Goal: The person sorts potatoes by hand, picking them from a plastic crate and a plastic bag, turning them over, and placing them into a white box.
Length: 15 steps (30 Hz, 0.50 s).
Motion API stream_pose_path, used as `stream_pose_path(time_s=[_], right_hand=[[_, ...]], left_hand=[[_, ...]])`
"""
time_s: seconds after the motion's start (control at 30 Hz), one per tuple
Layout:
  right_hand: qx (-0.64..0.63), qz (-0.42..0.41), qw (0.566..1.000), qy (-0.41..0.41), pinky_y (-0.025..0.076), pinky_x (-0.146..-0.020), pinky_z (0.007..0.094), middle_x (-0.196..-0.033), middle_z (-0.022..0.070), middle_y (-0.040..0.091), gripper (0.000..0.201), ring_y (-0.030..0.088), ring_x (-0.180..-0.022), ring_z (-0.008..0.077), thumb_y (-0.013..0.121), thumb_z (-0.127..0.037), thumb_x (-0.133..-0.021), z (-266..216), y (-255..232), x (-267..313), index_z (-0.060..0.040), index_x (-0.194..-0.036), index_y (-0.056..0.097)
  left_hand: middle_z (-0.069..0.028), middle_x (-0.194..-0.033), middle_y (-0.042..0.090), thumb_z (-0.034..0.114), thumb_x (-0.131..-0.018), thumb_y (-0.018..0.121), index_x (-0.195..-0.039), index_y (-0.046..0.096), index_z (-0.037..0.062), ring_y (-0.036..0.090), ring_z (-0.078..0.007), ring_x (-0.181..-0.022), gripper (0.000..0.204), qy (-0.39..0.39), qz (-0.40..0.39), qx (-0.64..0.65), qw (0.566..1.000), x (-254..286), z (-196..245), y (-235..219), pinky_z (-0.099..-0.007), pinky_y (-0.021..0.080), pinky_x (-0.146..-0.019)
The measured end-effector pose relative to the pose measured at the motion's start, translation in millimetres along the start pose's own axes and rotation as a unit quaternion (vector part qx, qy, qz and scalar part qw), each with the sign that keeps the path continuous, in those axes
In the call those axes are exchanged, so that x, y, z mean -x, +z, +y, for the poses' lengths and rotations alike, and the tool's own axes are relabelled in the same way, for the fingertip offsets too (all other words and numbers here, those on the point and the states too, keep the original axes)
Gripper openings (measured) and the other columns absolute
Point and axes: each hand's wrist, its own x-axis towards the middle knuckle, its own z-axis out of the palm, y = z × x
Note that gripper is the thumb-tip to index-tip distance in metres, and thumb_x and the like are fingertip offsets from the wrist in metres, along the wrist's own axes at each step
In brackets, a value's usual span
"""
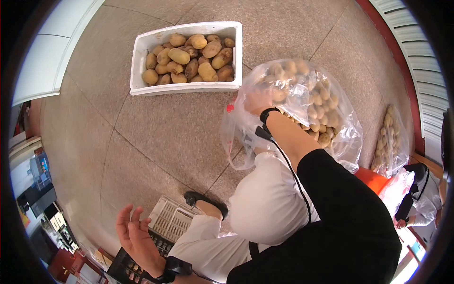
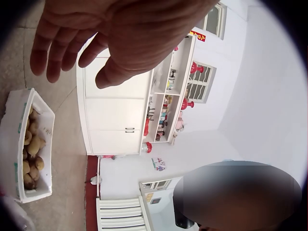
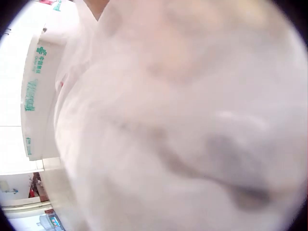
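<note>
My right hand (image 1: 258, 100) reaches into a large clear plastic bag (image 1: 347, 125) filled with potatoes (image 1: 318, 102). Film covers the fingers, so I cannot tell what they hold. In the right wrist view, blurred plastic (image 3: 159, 120) fills most of the picture. My left hand (image 1: 138, 239) is raised off to the lower left, palm bare, fingers loosely bent and spread. Nothing lies in that hand (image 2: 120, 38) in the left wrist view either. Beyond the bag's left side, a white foam box (image 1: 187, 90) stands on the floor, holding many larger potatoes (image 1: 178, 56).
A pale plastic crate (image 1: 170, 218) and a dark crate (image 1: 124, 267) sit by my left foot. At the right, a second bag of potatoes (image 1: 388, 135) stands near the wall, with an orange container (image 1: 372, 180) below it. Another person (image 1: 421, 196) is at the far right.
</note>
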Motion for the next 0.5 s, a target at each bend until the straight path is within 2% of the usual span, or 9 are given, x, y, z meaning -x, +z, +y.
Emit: stream_pose_path(time_s=[0.13,0.2,0.23,0.27,0.33,0.4,0.43,0.5], right_hand=[[-0.004,-0.015,0.999,-0.032,0.014,-0.104,0.0514,-0.125,0.0132,0.048,0.049,0.044,-0.117,0.0299,0.041,-0.030,-0.084,38,51,0,-0.0130,-0.129,0.037],[0.006,0.153,0.983,-0.104,0.038,-0.091,0.0429,-0.119,0.0155,0.052,0.040,0.051,-0.108,0.0315,0.047,-0.022,-0.082,56,62,31,-0.0123,-0.120,0.047],[0.007,0.155,0.982,-0.104,0.038,-0.091,0.0429,-0.119,0.0155,0.052,0.040,0.051,-0.108,0.0315,0.047,-0.022,-0.082,65,71,33,-0.0123,-0.120,0.047],[-0.005,0.087,0.993,-0.074,0.040,-0.089,0.0433,-0.116,0.0168,0.053,0.036,0.053,-0.105,0.0327,0.047,-0.019,-0.081,72,85,34,-0.0097,-0.117,0.048],[-0.016,0.018,0.999,-0.044,0.041,-0.087,0.0437,-0.113,0.0181,0.054,0.033,0.054,-0.101,0.0339,0.048,-0.016,-0.081,82,95,47,-0.0070,-0.113,0.050],[0.153,-0.021,0.987,-0.048,0.032,-0.096,0.0488,-0.111,0.0200,0.054,0.032,0.050,-0.106,0.0348,0.050,-0.012,-0.077,88,100,66,-0.0032,-0.107,0.055],[0.156,-0.020,0.986,-0.050,0.032,-0.096,0.0488,-0.111,0.0200,0.054,0.032,0.050,-0.106,0.0348,0.050,-0.012,-0.077,89,105,71,-0.0032,-0.107,0.055],[0.122,0.031,0.992,-0.022,0.037,-0.090,0.0485,-0.103,0.0200,0.056,0.025,0.052,-0.101,0.0368,0.049,-0.010,-0.076,89,111,78,-0.0040,-0.100,0.057]], left_hand=[[-0.0137,-0.118,0.047,0.012,-0.088,0.049,-0.118,0.041,-0.0012,0.052,-0.0227,-0.101,0.034,0.006,0.030,0.024,0.999,4,2,-4,-0.0283,0.047,-0.074],[-0.0137,-0.118,0.047,0.012,-0.088,0.049,-0.118,0.041,-0.0012,0.053,-0.0227,-0.100,0.034,0.009,0.030,0.028,0.999,6,1,-6,-0.0283,0.047,-0.074],[-0.0137,-0.118,0.047,0.012,-0.088,0.049,-0.118,0.041,-0.0011,0.052,-0.0227,-0.101,0.034,0.010,0.027,0.031,0.999,6,1,-8,-0.0282,0.047,-0.074],[-0.0137,-0.118,0.047,0.013,-0.088,0.049,-0.118,0.041,-0.0011,0.052,-0.0226,-0.101,0.034,0.011,0.024,0.034,0.999,7,0,-10,-0.0281,0.047,-0.074],[-0.0131,-0.120,0.047,0.013,-0.089,0.047,-0.120,0.042,0.0003,0.051,-0.0225,-0.103,0.033,0.012,0.011,0.031,0.999,7,-3,-18,-0.0283,0.046,-0.076],[-0.0125,-0.121,0.046,0.013,-0.091,0.044,-0.121,0.042,0.0018,0.050,-0.0223,-0.106,0.032,0.014,-0.001,0.030,0.999,7,-5,-24,-0.0285,0.045,-0.077],[-0.0129,-0.121,0.046,0.013,-0.091,0.044,-0.121,0.041,0.0013,0.050,-0.0224,-0.106,0.032,0.016,0.001,0.031,0.999,7,-5,-26,-0.0286,0.046,-0.077],[-0.0132,-0.121,0.046,0.013,-0.091,0.043,-0.121,0.041,0.0008,0.050,-0.0225,-0.106,0.032,0.015,0.006,0.034,0.999,8,-5,-27,-0.0287,0.046,-0.077]])
